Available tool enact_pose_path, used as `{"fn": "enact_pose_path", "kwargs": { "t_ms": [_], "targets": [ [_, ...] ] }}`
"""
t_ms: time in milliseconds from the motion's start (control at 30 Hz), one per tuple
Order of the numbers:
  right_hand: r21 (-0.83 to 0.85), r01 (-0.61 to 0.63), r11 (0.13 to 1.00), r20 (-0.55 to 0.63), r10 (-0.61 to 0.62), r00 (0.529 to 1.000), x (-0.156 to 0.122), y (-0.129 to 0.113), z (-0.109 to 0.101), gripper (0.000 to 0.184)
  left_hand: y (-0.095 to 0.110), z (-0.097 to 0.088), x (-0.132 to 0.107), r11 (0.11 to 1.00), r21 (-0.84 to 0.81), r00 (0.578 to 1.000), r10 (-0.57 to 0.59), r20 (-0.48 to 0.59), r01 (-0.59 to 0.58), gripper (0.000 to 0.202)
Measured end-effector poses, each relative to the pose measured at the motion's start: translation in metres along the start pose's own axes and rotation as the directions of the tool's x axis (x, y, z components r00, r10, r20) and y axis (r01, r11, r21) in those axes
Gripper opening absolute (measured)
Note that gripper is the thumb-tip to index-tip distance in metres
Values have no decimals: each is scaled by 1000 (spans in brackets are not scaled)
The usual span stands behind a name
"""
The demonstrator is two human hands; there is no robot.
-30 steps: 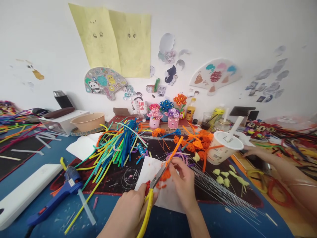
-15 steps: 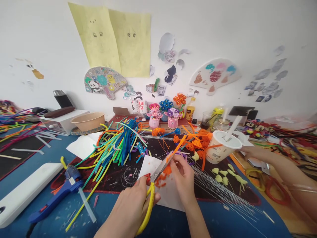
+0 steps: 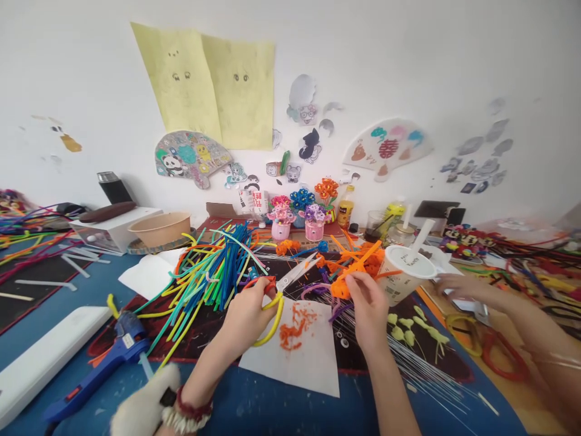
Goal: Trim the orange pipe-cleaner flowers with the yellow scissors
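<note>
My left hand (image 3: 247, 318) is shut around the yellow handles of a pair of scissors (image 3: 297, 271), whose steel blades point up and to the right. My right hand (image 3: 370, 306) grips a spiky bunch of orange pipe cleaner (image 3: 354, 269) over the black mat (image 3: 218, 342). Below both hands lies a white paper sheet (image 3: 290, 357) scattered with orange fuzz clippings (image 3: 295, 327). Another person's hand (image 3: 463, 286) reaches in from the right, beside a lidded plastic cup (image 3: 403, 272).
A tall heap of multicoloured pipe cleaners (image 3: 213, 272) stands left of the hands, with a blue glue gun (image 3: 122, 345) beyond it. Thin wires (image 3: 408, 354) and yellow-green leaf shapes (image 3: 408, 330) lie to the right. Pipe-cleaner flower pots (image 3: 290, 212) line the back.
My left hand has lifted the scissors away from the paper, up and to the left. My right hand has moved right, taking the orange piece off the paper. A white fluffy thing now shows at bottom left.
</note>
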State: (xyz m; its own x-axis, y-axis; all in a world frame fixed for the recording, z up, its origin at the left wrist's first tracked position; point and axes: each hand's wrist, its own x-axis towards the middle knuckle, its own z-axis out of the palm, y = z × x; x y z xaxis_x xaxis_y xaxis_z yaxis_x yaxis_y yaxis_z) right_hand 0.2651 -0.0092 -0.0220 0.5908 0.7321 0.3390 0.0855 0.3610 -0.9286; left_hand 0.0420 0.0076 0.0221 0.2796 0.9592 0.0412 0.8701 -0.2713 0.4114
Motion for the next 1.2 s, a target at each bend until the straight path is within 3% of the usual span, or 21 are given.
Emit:
{"fn": "enact_pose_path", "kwargs": {
  "t_ms": [167,500,933,1200],
  "targets": [
    [6,-9,1000,-37,9,999,0,9,-4,28,-3,15,21,999,8,998,48,28,-48,25],
    [23,-26,999,-64,28,998,0,12,-6,29,-2,19,20,998,56,996,-24,86,20,31],
    [48,-35,998,-95,39,995,-1,6,-6,25,-1,14,53,995,100,998,27,-61,-21,32],
    [28,-53,998,-80,56,995,-1,4,-6,27,0,20,80,992,115,993,-38,-108,50,32]
  ]
}}
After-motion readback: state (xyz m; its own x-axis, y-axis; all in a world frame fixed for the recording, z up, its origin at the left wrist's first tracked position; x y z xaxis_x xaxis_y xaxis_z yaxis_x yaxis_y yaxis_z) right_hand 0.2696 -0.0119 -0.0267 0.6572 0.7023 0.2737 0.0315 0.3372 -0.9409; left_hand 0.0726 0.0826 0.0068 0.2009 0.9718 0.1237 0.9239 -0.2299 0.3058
